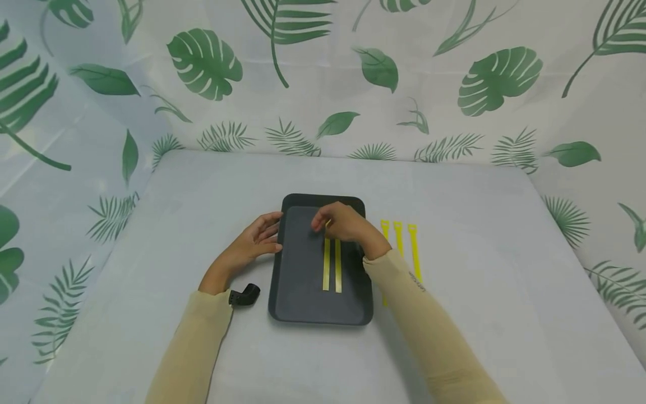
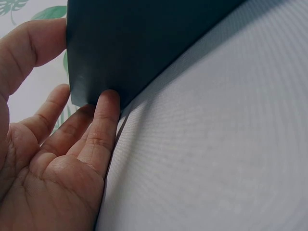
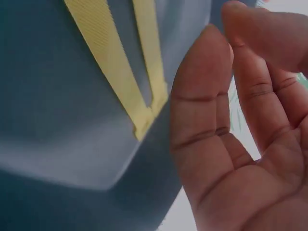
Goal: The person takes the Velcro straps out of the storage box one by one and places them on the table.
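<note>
A dark grey tray (image 1: 303, 280) lies on the table with two yellow slotted straps (image 1: 326, 269) side by side on its floor. My left hand (image 1: 246, 240) is at the tray's left side, fingers spread. In the left wrist view its fingertips touch the tray's outer wall (image 2: 130, 43). Over the tray, above the straps' far ends, hovers my right hand (image 1: 345, 221) with loosely bent fingers. The right wrist view shows nothing between those fingers, and the straps' heads (image 3: 144, 122) lie apart from them.
Three more yellow straps (image 1: 414, 247) lie on the white table right of the tray, partly hidden by my right forearm. A black angled piece (image 1: 246, 295) sits at my left cuff. Leaf-patterned cloth (image 1: 303, 95) rises behind the table.
</note>
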